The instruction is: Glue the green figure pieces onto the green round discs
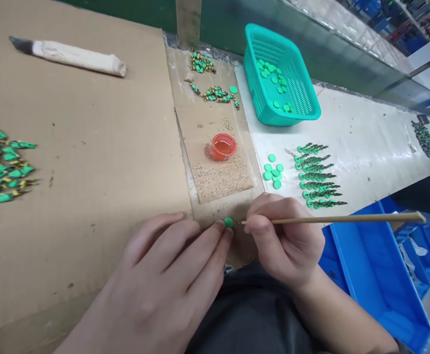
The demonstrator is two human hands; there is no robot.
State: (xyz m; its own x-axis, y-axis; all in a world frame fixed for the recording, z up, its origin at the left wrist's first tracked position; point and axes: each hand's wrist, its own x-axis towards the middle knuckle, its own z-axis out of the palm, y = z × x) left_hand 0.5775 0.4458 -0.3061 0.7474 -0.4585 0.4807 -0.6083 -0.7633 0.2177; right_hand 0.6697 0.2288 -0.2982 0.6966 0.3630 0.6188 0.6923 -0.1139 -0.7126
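Observation:
My right hand (281, 236) pinches a thin wooden stick (348, 219), its pale tip pointing left at a small round green disc (229, 222). Just short of the disc, the tip appears to stop. At the disc's left edge, the closed fingertips of my left hand (174, 275) hold it against the cardboard at the table's front. Beyond both hands stands a small red cup (223, 146) of clear, shiny liquid. Several loose green discs (273, 172) lie right of it, beside rows of green discs with dark, twisted pieces (318, 177) attached.
A teal basket (307, 105) with green discs stands at the back. Green, black and yellow pieces lie on the cardboard at left (4, 167) and in small clusters (217, 93) behind the cup. A wrapped blade (71, 56) rests far left. Blue bins (377, 275) sit lower right.

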